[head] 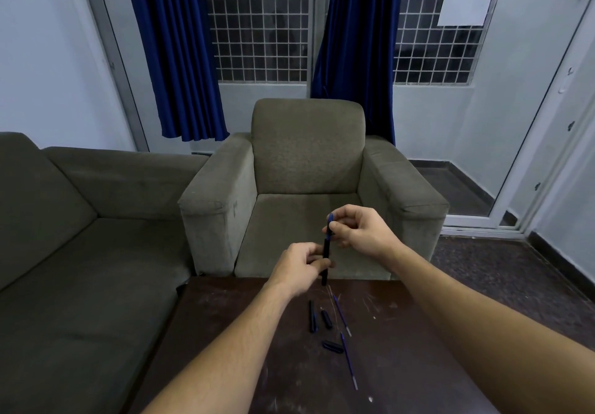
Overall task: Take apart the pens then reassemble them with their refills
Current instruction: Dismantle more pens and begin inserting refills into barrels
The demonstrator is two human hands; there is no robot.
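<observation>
The person holds one pen [326,248] up in the air with both arms stretched forward, over the far edge of the dark brown desk [402,333]. The pen stands nearly upright, its black barrel below and a blue part at the top. The left grip [301,260] is clenched around the lower half of the barrel, fingers curled on it, with the pen's bottom end poking out beneath. The right grip [360,230] pinches the blue upper end between thumb and fingertips, the other fingers loosely bent behind. More pen parts lie on the desk below the hands, near its middle. A black barrel [312,316] lies lengthwise, pointing away from the person, and a shorter black piece [326,319] lies just beside it on the right. A thin blue refill [342,315] lies at a slant to the right of these, apart from them. Nearer the person, a black cap [333,346] lies crosswise, and a second blue refill [349,362] runs past its right end towards the near edge; whether the two touch cannot be told. The desk top shows pale scratches. Beyond it stand a grey-green armchair [306,156] and, on the left, a sofa [80,220] of the same cloth, with blue curtains [180,59] hanging before a grilled window [260,27].
</observation>
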